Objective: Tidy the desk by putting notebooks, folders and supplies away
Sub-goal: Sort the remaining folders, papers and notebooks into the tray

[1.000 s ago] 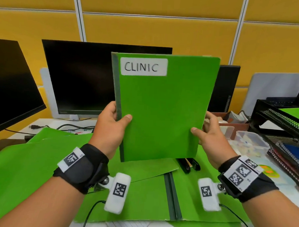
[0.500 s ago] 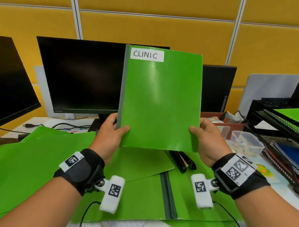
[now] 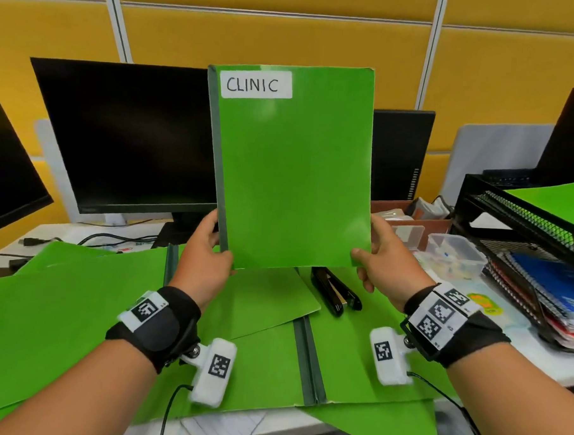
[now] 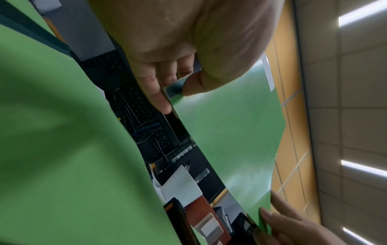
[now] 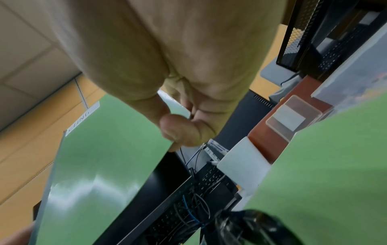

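a green folder (image 3: 294, 171) marked "clinic" is held upright in the air, above the desk (image 3: 536, 353) and in front of the screen (image 3: 124, 138). its bottom left corner, by the dark spine, is pinched by the left hand (image 3: 205, 256), with the thumb on the front and the fingers (image 4: 156, 92) behind. its bottom right corner is pinched the same way by the right hand (image 3: 387, 267).

the folder is judged to be thin and light. it is stiff enough to stand up when held low, but it can bend. the cover looks shiny, so it may slip if held loosely. the best hold is thought to be near the spine, where it is strongest.

more green folders (image 3: 61, 306) are spread flat on the desk below. a stapler (image 3: 335, 293) lies near them. a black rack (image 3: 521, 234) stands at the right, with notebooks (image 3: 552, 294) in it.
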Tool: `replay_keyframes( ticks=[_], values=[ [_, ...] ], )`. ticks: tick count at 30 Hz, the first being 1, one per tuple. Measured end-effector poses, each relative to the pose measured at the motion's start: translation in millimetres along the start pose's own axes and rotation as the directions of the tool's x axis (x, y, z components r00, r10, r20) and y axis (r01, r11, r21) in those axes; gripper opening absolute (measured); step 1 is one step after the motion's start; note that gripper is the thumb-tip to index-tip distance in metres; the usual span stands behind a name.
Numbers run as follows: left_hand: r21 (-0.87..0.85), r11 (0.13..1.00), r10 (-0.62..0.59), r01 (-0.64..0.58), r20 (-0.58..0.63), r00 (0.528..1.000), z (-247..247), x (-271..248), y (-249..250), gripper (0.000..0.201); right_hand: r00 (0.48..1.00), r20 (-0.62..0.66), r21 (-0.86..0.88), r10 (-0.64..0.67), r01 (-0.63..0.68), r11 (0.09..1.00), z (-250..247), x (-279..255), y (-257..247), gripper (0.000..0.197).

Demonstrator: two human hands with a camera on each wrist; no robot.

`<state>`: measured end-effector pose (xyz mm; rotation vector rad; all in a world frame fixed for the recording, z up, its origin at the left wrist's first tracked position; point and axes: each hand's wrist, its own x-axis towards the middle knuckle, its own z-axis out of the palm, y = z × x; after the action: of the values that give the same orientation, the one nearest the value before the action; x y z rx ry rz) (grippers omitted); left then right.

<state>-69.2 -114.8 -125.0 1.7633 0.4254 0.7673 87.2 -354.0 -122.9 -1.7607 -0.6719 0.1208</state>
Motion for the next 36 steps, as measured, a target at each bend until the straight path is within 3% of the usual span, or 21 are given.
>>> replay_keyframes(
  ticks=[6,12,16,20,22,26,28,30,33,36],
  values=[
    [0.057,0.998,-0.013,0.006,0.137,0.99,24.4,4.2,1.9,0.104,0.995,-0.101,-0.07,-0.012,0.005,0.998,-31.7,-10.9,-0.1,0.058],
    [0.1,0.994,0.014,-0.041,0.259,0.966,63.3,4.2,21.2,0.096,0.949,-0.315,-0.056,-0.012,-0.006,0.998,-73.7,-19.3,3.5,0.045],
    [0.107,0.99,0.052,-0.093,0.336,0.94,102.4,6.8,33.2,0.087,0.882,-0.471,-0.004,0.013,-0.016,1.0,-115.3,-27.7,2.5,0.033],
    [0.068,0.994,0.046,-0.082,0.426,0.904,154.8,5.7,50.9,0.087,0.799,-0.601,0.036,-0.002,0.029,0.999,-158.2,-40.8,1.2,0.038],
    [0.054,0.995,0.047,-0.082,0.48,0.876,183.7,4.9,61.8,0.082,0.741,-0.671,0.053,-0.007,0.057,0.997,-178.2,-46.4,1.3,0.042],
    [0.021,0.995,0.067,-0.098,0.586,0.808,244.1,2.8,80.5,0.052,0.601,-0.799,0.045,0.004,0.053,0.998,-219.6,-56.1,6.9,0.049],
    [0.036,0.992,0.075,-0.122,0.608,0.79,273.0,-1.5,89.7,0.049,0.534,-0.845,0.038,0.016,0.031,0.999,-239.3,-61.9,11.6,0.054],
    [0.07,0.984,0.083,-0.166,0.642,0.762,296.1,-7.5,101.1,0.048,0.509,-0.86,0.032,0.031,-0.007,0.999,-257.1,-68.1,17.7,0.064],
    [0.165,0.943,0.103,-0.288,0.681,0.725,325.0,-17.6,115.8,0.027,0.517,-0.853,0.05,0.076,-0.063,0.997,-274.8,-80.4,23.5,0.076],
    [0.266,0.869,0.112,-0.417,0.716,0.689,348.5,-27.1,130.1,0.025,0.482,-0.869,0.097,0.114,-0.061,0.993,-285.4,-92.3,25.1,0.081]
  ],
)
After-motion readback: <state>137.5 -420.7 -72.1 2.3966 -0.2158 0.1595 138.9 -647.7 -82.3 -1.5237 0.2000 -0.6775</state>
